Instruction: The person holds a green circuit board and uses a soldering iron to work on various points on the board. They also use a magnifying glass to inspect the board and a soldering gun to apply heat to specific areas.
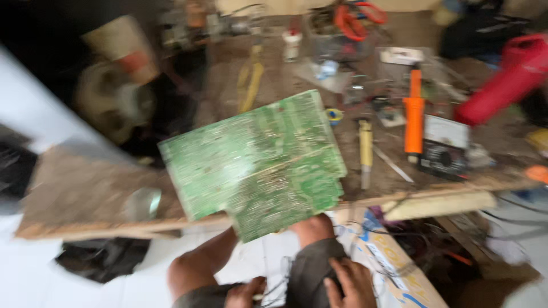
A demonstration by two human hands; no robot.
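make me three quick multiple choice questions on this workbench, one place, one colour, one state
1. Where does the orange-handled tool lie?
A. on the floor
B. on the bench, left of the multimeter
C. on top of the circuit board

2. What colour is the circuit board?
A. green
B. blue
C. brown

3. What is the right hand doing?
A. gripping the circuit board
B. holding the orange-handled tool
C. lying open on grey cloth

Answers: 1 B, it lies right beside the meter; 2 A, its whole face is green; 3 C, the fingers are spread on the cloth, low and apart from the board.
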